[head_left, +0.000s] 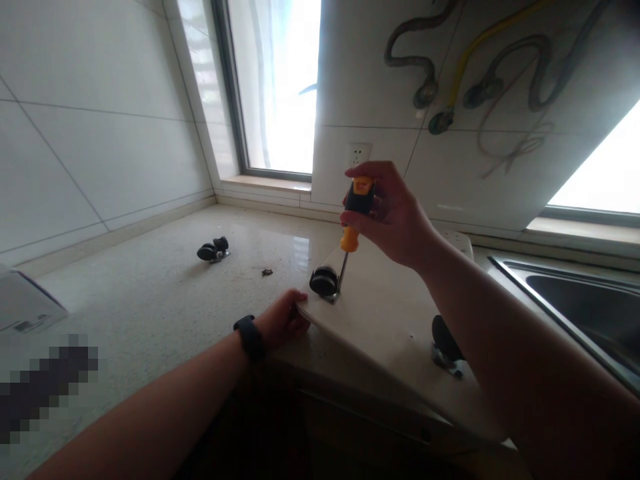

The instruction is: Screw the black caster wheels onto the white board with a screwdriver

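My right hand [387, 213] is wrapped round the handle of a yellow and black screwdriver [361, 195]. The screwdriver stands nearly upright, its tip down at the metal plate of a black caster wheel [324, 281]. That caster sits on the near left corner of a pale flat board [370, 313]. With its fingers curled at the board's left corner, my left hand [286, 319] grips the edge. A second caster [447, 340] is on the board further right, partly behind my right forearm. Whether the screwdriver tip sits in a screw is too small to tell.
Two loose black casters [213, 249] lie on the speckled countertop [165, 320], with a small pile of screws [267, 272] nearby. A white box [30, 303] stands at the left edge. To the right is a metal sink [575, 293]. Hoses [425, 67] hang on the tiled wall.
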A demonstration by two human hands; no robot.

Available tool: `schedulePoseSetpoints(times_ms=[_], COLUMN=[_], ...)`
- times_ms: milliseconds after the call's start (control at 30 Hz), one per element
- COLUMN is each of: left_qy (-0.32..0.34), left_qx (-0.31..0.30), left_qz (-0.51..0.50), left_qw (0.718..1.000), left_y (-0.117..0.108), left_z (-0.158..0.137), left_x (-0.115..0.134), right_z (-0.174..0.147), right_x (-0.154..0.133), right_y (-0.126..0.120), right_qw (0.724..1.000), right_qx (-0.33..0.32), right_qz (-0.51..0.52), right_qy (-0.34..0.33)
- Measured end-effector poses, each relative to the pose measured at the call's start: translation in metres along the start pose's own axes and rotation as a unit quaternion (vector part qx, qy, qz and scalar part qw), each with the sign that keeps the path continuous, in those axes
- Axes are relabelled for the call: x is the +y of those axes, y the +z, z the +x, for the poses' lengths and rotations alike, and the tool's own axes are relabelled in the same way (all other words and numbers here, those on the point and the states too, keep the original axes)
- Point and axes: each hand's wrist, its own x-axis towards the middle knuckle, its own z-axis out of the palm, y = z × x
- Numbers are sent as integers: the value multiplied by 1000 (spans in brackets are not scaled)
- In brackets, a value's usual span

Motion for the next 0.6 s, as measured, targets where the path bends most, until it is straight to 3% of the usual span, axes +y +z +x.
schedulePoseSetpoints(times_ms=[233,600], left_qy=[0,-16], left_qx=[-15,-12], left_qz=[17,17], left_qw=[1000,1000], left_y=[-6,-7], left_z=[4,6], left_x=[-5,-3], right_z=[-2,-4], right_x=[9,19], right_y=[-7,-3], right_qw=[997,999], right_qx=[-51,-29], right_qz=[50,20], right_qy=[-21,-32])
